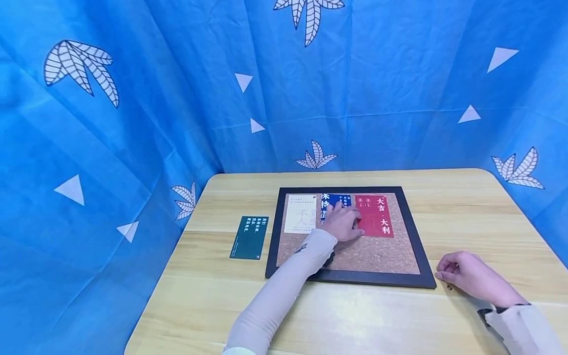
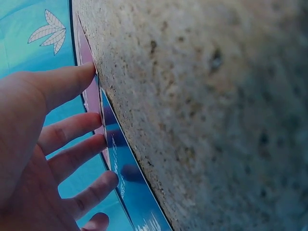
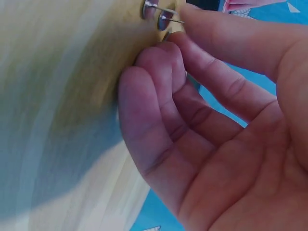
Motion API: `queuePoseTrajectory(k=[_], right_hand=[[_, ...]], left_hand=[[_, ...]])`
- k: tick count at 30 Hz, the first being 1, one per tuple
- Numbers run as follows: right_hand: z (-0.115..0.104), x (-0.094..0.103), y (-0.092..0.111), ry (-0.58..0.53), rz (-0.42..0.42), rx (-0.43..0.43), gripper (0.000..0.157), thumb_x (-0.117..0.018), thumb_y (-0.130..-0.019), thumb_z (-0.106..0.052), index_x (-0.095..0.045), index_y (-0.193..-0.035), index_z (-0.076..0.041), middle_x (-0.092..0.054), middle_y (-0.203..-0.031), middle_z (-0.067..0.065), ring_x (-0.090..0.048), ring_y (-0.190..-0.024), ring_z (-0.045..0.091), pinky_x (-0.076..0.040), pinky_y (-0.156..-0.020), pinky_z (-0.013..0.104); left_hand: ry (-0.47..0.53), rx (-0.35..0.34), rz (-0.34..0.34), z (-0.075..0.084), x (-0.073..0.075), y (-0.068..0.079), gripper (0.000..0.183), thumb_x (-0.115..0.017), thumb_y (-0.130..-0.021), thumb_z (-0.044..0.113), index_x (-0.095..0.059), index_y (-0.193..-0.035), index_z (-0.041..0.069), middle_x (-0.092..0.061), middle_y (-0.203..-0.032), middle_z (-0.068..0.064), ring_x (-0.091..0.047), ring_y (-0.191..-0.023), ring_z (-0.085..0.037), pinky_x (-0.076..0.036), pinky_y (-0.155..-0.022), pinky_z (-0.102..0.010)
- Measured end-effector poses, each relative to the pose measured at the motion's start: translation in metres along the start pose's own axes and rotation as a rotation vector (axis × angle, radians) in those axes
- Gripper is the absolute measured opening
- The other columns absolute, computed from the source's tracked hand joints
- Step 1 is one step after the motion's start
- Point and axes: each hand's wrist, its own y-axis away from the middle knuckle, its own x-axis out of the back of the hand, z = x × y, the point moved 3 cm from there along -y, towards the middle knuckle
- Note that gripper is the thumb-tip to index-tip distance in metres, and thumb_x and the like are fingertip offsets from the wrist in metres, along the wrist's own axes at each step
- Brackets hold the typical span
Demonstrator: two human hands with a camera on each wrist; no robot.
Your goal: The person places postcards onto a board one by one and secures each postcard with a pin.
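My left hand rests on the blue card and the left edge of the red card, both lying on a black-framed cork board. In the left wrist view, the spread fingers touch the cards, with the thumb over the red one. Right of the board, my right hand is low over the table with its fingers curled. Close to its thumb and index finger, the right wrist view shows thumbtacks, pins pointing off the table. Whether it pinches one is unclear.
A white card lies on the board's left part. Left of the frame, a dark green card lies on the wooden table. Blue patterned curtains hang behind the table and at its sides.
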Motion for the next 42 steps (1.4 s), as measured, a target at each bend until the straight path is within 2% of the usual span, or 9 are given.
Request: queuePoseTrajectory(k=[5,12,24,29,32,36,39,42], right_hand=[[-0.001,0.000,0.001,0.006,-0.004,-0.008,0.010,-0.075,-0.092,-0.011,-0.071,-0.082,-0.013,-0.062,-0.069,-0.006,-0.047,-0.059,0.000,-0.041,-0.056,0.022],[-0.004,0.001,0.002,0.044,0.018,0.023,0.010,-0.076,-0.086,-0.003,-0.071,-0.083,-0.011,-0.063,-0.070,-0.007,-0.049,-0.062,-0.003,-0.045,-0.058,0.022],[-0.008,0.007,-0.002,0.095,0.016,-0.062,0.012,-0.068,-0.081,0.003,-0.073,-0.091,-0.002,-0.064,-0.074,-0.003,-0.053,-0.071,0.012,-0.044,-0.060,0.024],[-0.009,0.008,-0.002,0.107,0.045,-0.033,0.011,-0.071,-0.081,0.002,-0.077,-0.090,-0.001,-0.070,-0.082,0.001,-0.056,-0.073,0.007,-0.048,-0.062,0.024],[-0.008,0.009,-0.001,0.120,0.082,0.004,0.011,-0.073,-0.079,0.003,-0.078,-0.084,-0.005,-0.072,-0.085,0.003,-0.058,-0.073,0.004,-0.050,-0.063,0.024],[-0.007,0.010,-0.002,0.154,0.107,0.037,0.014,-0.075,-0.077,0.005,-0.077,-0.079,-0.008,-0.072,-0.085,0.002,-0.063,-0.075,0.009,-0.053,-0.065,0.025],[-0.007,0.011,-0.003,0.161,0.114,0.032,0.014,-0.075,-0.076,0.006,-0.077,-0.079,-0.008,-0.073,-0.084,0.003,-0.064,-0.076,0.012,-0.053,-0.065,0.026],[-0.007,0.012,-0.005,0.140,0.119,-0.001,0.012,-0.075,-0.076,0.004,-0.077,-0.080,-0.007,-0.074,-0.084,0.005,-0.062,-0.074,0.008,-0.051,-0.064,0.024]], left_hand=[[-0.001,-0.003,-0.007,-0.001,0.000,0.000,0.046,-0.072,-0.093,0.053,-0.070,-0.133,0.030,-0.056,-0.154,0.012,-0.047,-0.106,-0.012,-0.030,-0.083,-0.028],[-0.006,-0.005,-0.003,-0.002,0.000,-0.001,0.045,-0.072,-0.093,0.054,-0.070,-0.132,0.031,-0.056,-0.154,0.013,-0.046,-0.106,-0.012,-0.030,-0.082,-0.028],[-0.013,0.004,-0.007,-0.003,-0.002,-0.003,0.045,-0.071,-0.093,0.055,-0.070,-0.131,0.033,-0.057,-0.152,0.015,-0.046,-0.104,-0.012,-0.030,-0.081,-0.028],[-0.012,0.005,-0.013,-0.004,-0.005,-0.006,0.046,-0.071,-0.093,0.056,-0.069,-0.133,0.034,-0.056,-0.153,0.015,-0.046,-0.106,-0.012,-0.030,-0.082,-0.028],[-0.008,0.005,-0.012,-0.004,-0.005,-0.006,0.046,-0.071,-0.093,0.056,-0.069,-0.133,0.034,-0.056,-0.153,0.015,-0.047,-0.106,-0.013,-0.030,-0.081,-0.028],[-0.005,0.004,-0.010,-0.004,-0.004,-0.004,0.046,-0.071,-0.093,0.056,-0.069,-0.133,0.033,-0.056,-0.153,0.015,-0.047,-0.106,-0.013,-0.030,-0.081,-0.028],[-0.008,0.003,-0.011,-0.004,-0.003,-0.003,0.046,-0.071,-0.093,0.055,-0.069,-0.134,0.033,-0.056,-0.153,0.015,-0.047,-0.107,-0.013,-0.030,-0.082,-0.028],[-0.004,0.002,-0.014,-0.004,-0.004,-0.002,0.046,-0.071,-0.093,0.055,-0.069,-0.134,0.033,-0.056,-0.153,0.015,-0.047,-0.108,-0.012,-0.031,-0.083,-0.027]])
